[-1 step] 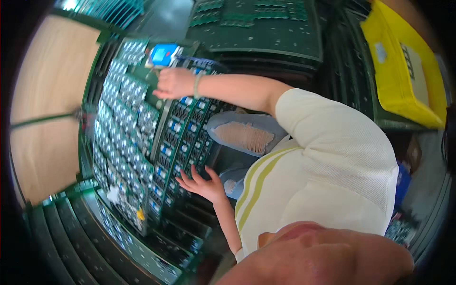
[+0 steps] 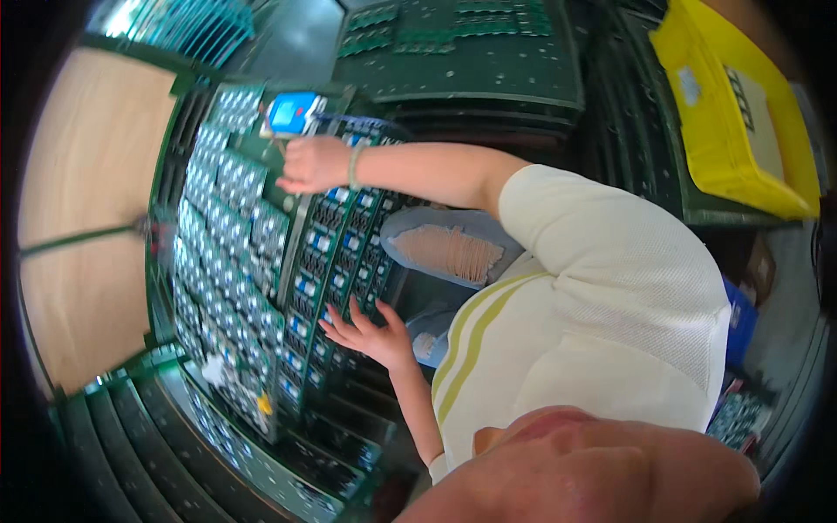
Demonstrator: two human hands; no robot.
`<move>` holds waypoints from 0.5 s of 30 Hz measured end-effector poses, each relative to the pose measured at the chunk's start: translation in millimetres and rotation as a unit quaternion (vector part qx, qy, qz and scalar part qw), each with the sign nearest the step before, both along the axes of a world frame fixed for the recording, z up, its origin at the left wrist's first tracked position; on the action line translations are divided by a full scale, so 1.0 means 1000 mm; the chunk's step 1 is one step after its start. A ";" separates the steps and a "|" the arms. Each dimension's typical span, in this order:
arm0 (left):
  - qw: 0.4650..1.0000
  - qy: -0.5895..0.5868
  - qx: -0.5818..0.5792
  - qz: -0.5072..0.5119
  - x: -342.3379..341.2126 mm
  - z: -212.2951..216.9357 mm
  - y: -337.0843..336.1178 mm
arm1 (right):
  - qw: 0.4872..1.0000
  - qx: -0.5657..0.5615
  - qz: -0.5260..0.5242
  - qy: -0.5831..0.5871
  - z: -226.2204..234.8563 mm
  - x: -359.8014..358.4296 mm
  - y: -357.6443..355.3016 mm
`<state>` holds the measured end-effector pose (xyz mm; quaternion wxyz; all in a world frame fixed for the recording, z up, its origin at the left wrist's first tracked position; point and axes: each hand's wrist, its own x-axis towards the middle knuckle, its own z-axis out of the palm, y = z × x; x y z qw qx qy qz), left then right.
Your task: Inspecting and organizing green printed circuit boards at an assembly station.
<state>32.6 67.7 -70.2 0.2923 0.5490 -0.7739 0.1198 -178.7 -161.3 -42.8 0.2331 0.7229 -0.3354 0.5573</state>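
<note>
My right hand (image 2: 316, 164), wearing a pale band at its wrist, is closed with curled fingers over the upper part of a panel of green circuit boards (image 2: 222, 231). A thin dark sliver shows by its fingertips, but what it grips is hidden. Just beyond it lies a small blue-screened device (image 2: 295, 113) with a dark blue cable (image 2: 362, 120) running right. My left hand (image 2: 377, 338) is open, fingers spread, beside rows of boards with blue and white parts (image 2: 318, 244). Whether its fingertips touch them I cannot tell.
A yellow bin (image 2: 711, 113) stands at the upper right. More boards lie on a dark green surface (image 2: 488, 74) at the top. A wooden panel (image 2: 96, 192) is at the left. Yellow (image 2: 264, 403) and white (image 2: 214, 370) bits sit on the lower boards. My knees (image 2: 445, 244) are close by.
</note>
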 end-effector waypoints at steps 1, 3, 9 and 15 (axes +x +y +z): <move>0.999 -0.002 -0.017 -0.042 -0.014 0.008 -0.013 | 1.000 -0.020 0.006 -0.005 0.001 -0.003 0.001; 0.994 -0.001 -0.034 -0.108 -0.035 0.016 -0.029 | 0.997 -0.073 -0.027 0.023 0.001 -0.013 0.002; 0.986 0.000 -0.043 -0.161 -0.062 0.007 -0.038 | 0.998 -0.010 0.011 -0.056 0.000 0.002 0.003; 0.987 -0.030 -0.042 -0.155 -0.106 0.008 -0.038 | 0.995 0.071 0.070 -0.014 -0.001 -0.020 0.029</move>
